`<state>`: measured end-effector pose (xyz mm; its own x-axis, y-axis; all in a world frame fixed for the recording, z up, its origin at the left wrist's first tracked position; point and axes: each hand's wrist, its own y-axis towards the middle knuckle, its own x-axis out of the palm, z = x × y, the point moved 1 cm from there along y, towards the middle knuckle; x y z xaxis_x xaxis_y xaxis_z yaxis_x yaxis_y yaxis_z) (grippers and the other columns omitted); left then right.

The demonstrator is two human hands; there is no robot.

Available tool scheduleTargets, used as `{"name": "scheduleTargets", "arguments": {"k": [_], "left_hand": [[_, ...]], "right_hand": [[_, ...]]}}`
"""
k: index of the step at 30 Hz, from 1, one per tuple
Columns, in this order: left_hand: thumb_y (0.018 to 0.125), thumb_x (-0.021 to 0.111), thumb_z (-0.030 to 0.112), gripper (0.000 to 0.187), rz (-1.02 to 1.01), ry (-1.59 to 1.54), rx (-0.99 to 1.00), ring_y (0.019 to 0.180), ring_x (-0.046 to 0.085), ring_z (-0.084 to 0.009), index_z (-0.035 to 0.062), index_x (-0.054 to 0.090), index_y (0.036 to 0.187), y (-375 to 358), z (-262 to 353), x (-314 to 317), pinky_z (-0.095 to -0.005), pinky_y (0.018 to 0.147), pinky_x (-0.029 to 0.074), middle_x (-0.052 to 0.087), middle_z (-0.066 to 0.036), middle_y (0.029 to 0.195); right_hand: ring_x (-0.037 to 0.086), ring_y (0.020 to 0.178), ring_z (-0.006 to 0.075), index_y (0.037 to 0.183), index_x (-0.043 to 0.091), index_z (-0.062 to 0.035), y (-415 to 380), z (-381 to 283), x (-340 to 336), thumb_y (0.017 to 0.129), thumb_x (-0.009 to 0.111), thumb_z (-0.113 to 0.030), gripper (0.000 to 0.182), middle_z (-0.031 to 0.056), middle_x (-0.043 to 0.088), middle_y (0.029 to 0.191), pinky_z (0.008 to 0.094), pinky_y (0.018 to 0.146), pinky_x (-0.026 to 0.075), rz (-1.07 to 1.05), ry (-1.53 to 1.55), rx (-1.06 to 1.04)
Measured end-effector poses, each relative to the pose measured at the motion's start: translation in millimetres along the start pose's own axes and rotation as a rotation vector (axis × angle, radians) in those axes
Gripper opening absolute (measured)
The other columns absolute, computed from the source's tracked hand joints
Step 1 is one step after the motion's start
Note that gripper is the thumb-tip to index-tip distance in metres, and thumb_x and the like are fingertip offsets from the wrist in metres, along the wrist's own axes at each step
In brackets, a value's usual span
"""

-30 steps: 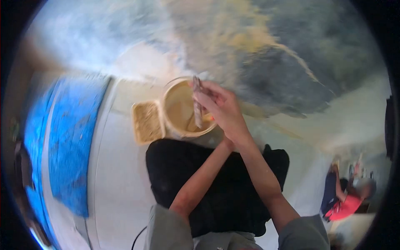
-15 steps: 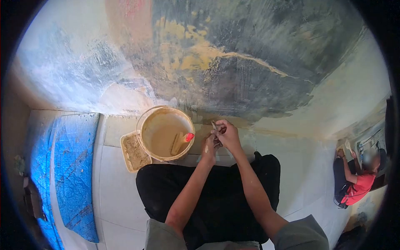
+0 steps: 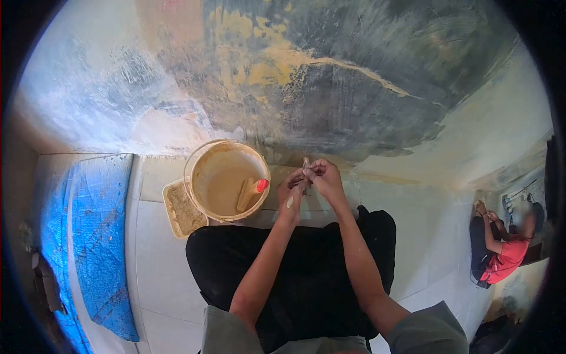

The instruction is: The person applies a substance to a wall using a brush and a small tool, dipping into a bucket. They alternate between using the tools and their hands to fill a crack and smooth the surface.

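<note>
My left hand (image 3: 290,190) and my right hand (image 3: 323,179) meet in front of my knees, close to the foot of the wall. A pale smear marks the back of the left one. The right fingers pinch a narrow, light-coloured piece (image 3: 306,163) that points up between the hands; its kind is too small to tell. My left fingers are curled against it, partly hidden. Left of the hands stands a bucket (image 3: 196,200) with tan, muddy contents, and a brush-like tool with a red-tipped handle (image 3: 261,186) leans inside.
A shallow tray (image 3: 174,219) of tan, crumbly material sits beside the bucket. Blue sheeting (image 3: 103,248) covers part of the tiled floor at left. Ahead rises a patchy grey wall (image 3: 354,106) with a pale streak. At far right a person in a red shirt (image 3: 507,259) sits by the wall.
My hands have shifted slightly, and the narrow piece between them now points more upright. The view has moved a little. The person at right has lowered a hand.
</note>
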<state>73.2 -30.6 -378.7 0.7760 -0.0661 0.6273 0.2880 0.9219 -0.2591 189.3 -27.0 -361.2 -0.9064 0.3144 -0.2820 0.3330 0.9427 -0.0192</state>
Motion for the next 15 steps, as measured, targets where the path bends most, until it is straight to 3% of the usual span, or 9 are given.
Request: {"name": "scheduleTargets", "arguments": {"k": [2,4,7,15], "left_hand": [[0.081,0.056,0.002,0.028,0.016,0.067,-0.023,0.081,0.054,-0.0097,0.0013,0.060,0.108,2.7,2.1,-1.3,-0.0225,0.070,0.041,0.059,-0.002,0.093],[0.083,0.054,0.005,0.029,-0.073,0.064,-0.065,0.091,0.052,-0.0146,0.0028,0.057,0.112,4.4,5.1,-4.7,-0.0299,0.080,0.043,0.055,-0.005,0.101],[0.083,0.054,0.006,0.024,-0.046,-0.028,-0.122,0.089,0.053,-0.0148,0.0042,0.058,0.106,-0.4,13.7,-0.7,-0.0297,0.080,0.042,0.056,-0.004,0.097],[0.087,0.052,0.008,0.019,-0.163,-0.088,-0.111,0.087,0.054,-0.0127,0.0034,0.059,0.104,-3.0,28.4,6.4,-0.0280,0.080,0.042,0.058,-0.003,0.095]], "right_hand": [[0.060,0.073,0.0125,0.087,0.060,0.0000,-2.3,-7.6,-4.0,0.080,0.068,-0.010,0.015,0.0070,0.064,0.078,0.0270,0.064,0.047,-0.037,0.120,0.037],[0.059,0.073,0.0101,0.091,0.060,-0.0023,-7.5,-25.2,-4.7,0.081,0.067,-0.008,0.013,0.0024,0.063,0.080,0.0232,0.067,0.047,-0.118,0.217,0.129],[0.059,0.074,0.0115,0.094,0.062,-0.0016,-5.1,-21.9,-6.0,0.077,0.072,-0.011,0.022,0.0053,0.064,0.082,0.0260,0.066,0.047,-0.141,0.253,0.208],[0.059,0.084,0.0130,0.097,0.062,-0.0050,-8.8,-36.2,-14.9,0.081,0.067,-0.015,0.020,0.0041,0.063,0.090,0.0278,0.075,0.047,-0.218,0.395,0.347]]}}
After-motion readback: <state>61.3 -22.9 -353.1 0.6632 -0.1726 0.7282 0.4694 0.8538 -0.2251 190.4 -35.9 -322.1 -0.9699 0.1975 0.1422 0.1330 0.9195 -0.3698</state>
